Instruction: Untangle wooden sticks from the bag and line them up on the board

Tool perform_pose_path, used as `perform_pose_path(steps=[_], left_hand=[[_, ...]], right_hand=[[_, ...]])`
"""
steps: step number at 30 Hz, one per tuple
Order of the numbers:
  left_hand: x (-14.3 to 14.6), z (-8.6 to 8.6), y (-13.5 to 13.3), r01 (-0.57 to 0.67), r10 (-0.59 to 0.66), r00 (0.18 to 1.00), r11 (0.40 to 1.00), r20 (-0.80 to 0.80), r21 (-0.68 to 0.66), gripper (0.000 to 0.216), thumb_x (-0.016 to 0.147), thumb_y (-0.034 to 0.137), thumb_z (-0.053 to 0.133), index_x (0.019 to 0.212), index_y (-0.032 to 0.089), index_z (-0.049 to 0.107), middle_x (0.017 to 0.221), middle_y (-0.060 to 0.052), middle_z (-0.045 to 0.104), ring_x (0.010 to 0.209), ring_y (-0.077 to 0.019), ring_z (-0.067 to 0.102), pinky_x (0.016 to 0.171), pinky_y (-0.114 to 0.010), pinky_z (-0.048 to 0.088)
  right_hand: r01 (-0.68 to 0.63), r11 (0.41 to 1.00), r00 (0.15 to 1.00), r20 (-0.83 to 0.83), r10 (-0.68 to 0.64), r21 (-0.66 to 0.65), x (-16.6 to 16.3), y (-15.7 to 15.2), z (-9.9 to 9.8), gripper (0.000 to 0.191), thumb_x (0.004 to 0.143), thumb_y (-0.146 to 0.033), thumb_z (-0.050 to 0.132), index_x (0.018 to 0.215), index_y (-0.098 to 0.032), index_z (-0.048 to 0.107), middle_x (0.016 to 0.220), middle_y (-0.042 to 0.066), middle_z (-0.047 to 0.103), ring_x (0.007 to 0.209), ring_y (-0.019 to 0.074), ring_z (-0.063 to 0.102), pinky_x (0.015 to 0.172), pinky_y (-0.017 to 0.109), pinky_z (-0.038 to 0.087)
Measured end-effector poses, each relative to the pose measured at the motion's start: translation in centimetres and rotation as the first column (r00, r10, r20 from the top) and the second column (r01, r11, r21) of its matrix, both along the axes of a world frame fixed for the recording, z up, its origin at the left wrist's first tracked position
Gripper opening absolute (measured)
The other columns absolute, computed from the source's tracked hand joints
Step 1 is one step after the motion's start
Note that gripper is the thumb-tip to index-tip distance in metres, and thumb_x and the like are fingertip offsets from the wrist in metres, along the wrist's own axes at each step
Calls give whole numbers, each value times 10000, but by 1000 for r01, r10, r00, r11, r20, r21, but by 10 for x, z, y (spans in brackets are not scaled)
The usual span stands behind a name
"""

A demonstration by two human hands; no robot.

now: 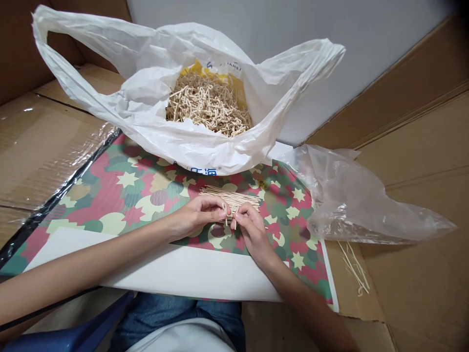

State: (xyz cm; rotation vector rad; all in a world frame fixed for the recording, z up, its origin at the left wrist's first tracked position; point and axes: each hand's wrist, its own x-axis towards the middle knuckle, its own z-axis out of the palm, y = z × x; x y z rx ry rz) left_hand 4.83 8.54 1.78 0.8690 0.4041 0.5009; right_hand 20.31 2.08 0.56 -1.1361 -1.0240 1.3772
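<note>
Between my two hands is a thin beige strip, like rattan or cord, bent into small loops. My left hand (208,210) pinches one end between thumb and fingertips. With thumb and forefinger, my right hand (251,225) grips the other end close beside it. Just behind the fingers lies a bundle of straight beige strips (234,196) on the camouflage-patterned sheet (146,195). Farther back stands a white plastic bag (205,149), its mouth wide, holding a heap of small knotted beige pieces (210,102).
A clear plastic bag (351,195) lies crumpled at the right. Several loose strips (353,266) rest on cardboard (370,298) below it. White paper (164,264) covers the near edge. Taped cardboard (47,151) borders the left, and a cardboard wall (425,146) rises at right.
</note>
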Motion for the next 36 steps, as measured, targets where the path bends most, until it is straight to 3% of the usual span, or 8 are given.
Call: perform_pose_path(steps=[12, 16, 19, 23, 25, 28, 32, 36], left_hand=[[1, -5, 0, 67, -64, 996, 997, -65, 50, 155, 768, 245, 607, 740, 97, 567, 694, -57, 617, 673, -124, 555, 635, -246, 395], [1, -6, -2, 46, -34, 991, 995, -128, 91, 186, 755, 277, 616, 752, 103, 553, 708, -45, 606, 655, -115, 550, 608, -233, 408], [2, -9, -2, -16, 66, 970, 978, -232, 210, 218, 737, 312, 622, 748, 112, 538, 639, -3, 560, 575, -94, 516, 545, -209, 400], [3, -9, -1, 57, 103, 928, 910, -358, 410, 208, 790, 331, 531, 756, 128, 502, 543, 18, 526, 508, -101, 505, 493, -200, 381], [2, -7, 2, 140, 109, 895, 851, -432, 505, 201, 808, 326, 488, 759, 132, 505, 569, 4, 549, 519, -109, 516, 486, -198, 376], [-1, 0, 6, 275, 177, 808, 730, -562, 626, 195, 796, 313, 485, 742, 134, 542, 600, -4, 566, 535, -105, 503, 481, -187, 353], [-6, 7, 11, 450, 187, 716, 613, -672, 649, 186, 779, 281, 474, 736, 144, 592, 611, -8, 595, 551, -110, 503, 495, -189, 339], [-8, 7, 12, 534, 214, 664, 535, -716, 655, 175, 735, 261, 489, 687, 145, 611, 639, -29, 607, 586, -128, 503, 511, -204, 329]], right_hand=[[-65, 998, 994, 90, 66, -11, 0, 0, -2, 125, 818, -295, 490, 744, -200, 458, 592, -38, 545, 577, 106, 506, 586, 240, 374], [-47, 999, 960, 278, 44, 3, 1, -3, -1, 112, 842, -274, 431, 753, -207, 415, 635, -28, 561, 592, 115, 511, 560, 239, 380], [-61, 980, 789, 611, -70, 192, 3, -2, 0, 83, 836, -220, 418, 755, -203, 410, 662, -10, 547, 608, 126, 510, 562, 248, 386], [-312, 794, 399, 830, -390, 522, 4, 2, 0, 126, 822, -137, 402, 710, -194, 404, 638, 21, 496, 631, 156, 461, 592, 276, 379], [-442, 733, 257, 856, -449, 517, 5, 4, 0, 146, 823, -117, 391, 698, -189, 410, 626, 31, 494, 631, 168, 442, 603, 290, 371], [-551, 706, 109, 877, -468, 445, 6, 5, 0, 169, 824, -119, 387, 670, -182, 419, 603, 32, 478, 618, 175, 416, 592, 306, 343], [-625, 702, 6, 902, -431, 340, 2, 4, 2, 176, 837, -124, 374, 682, -171, 441, 610, 31, 466, 638, 179, 412, 605, 314, 319], [-669, 718, -55, 950, -306, 192, -3, 2, 4, 150, 836, -119, 371, 724, -165, 460, 657, 45, 482, 671, 190, 423, 625, 326, 308]])
